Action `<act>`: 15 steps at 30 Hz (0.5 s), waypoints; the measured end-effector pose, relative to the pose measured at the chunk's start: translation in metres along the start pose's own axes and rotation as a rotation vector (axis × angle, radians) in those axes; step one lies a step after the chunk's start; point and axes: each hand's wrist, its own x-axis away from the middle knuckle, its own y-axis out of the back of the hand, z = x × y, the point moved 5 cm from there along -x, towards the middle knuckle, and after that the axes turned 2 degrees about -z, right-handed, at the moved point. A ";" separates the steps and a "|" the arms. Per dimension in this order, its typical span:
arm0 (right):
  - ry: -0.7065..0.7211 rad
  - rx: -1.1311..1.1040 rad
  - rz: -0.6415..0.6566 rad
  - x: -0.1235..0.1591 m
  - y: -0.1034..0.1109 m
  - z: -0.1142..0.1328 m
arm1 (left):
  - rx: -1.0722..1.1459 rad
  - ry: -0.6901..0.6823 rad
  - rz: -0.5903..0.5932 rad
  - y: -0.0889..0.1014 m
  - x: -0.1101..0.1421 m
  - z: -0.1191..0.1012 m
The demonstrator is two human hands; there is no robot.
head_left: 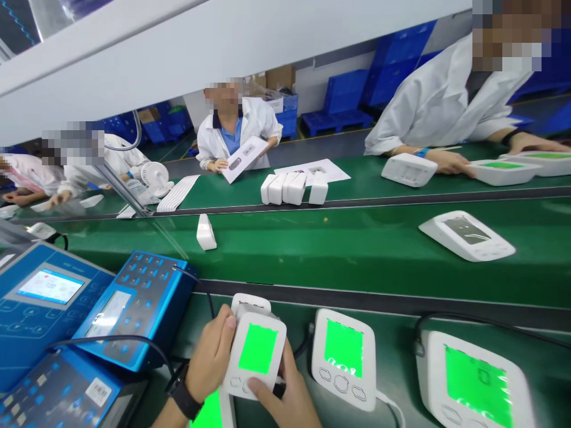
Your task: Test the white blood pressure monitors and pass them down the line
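In the head view I hold a white blood pressure monitor point(250, 359) with a lit green screen, tilted up between both hands. My left hand point(212, 353), with a black band on its wrist, grips its left edge. My right hand point(288, 389) wraps its right side, the thumb at the buttons below the screen; its other fingers are partly hidden behind the monitor. Another white unit point(250, 302) shows just behind it, and a lit green screen point(209, 410) lies below my left hand. Right of my hands stands a second monitor point(343, 356), with a third monitor point(477, 383) farther right.
Blue test boxes point(134, 309) with cables stand at left. Across the green conveyor point(357, 238) lie a dark-screened monitor point(468, 235) and a small white piece point(206, 232). Beyond it, co-workers in white coats handle a sheet point(244, 157) and monitors, near several white blocks point(283, 188).
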 end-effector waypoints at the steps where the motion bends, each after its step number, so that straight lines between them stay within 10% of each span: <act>1: 0.007 0.012 0.015 0.000 0.000 0.001 | -0.043 -0.032 0.006 0.001 0.004 -0.004; 15: 0.158 0.266 0.216 0.004 0.002 0.008 | -0.391 -0.062 0.161 0.004 0.033 -0.004</act>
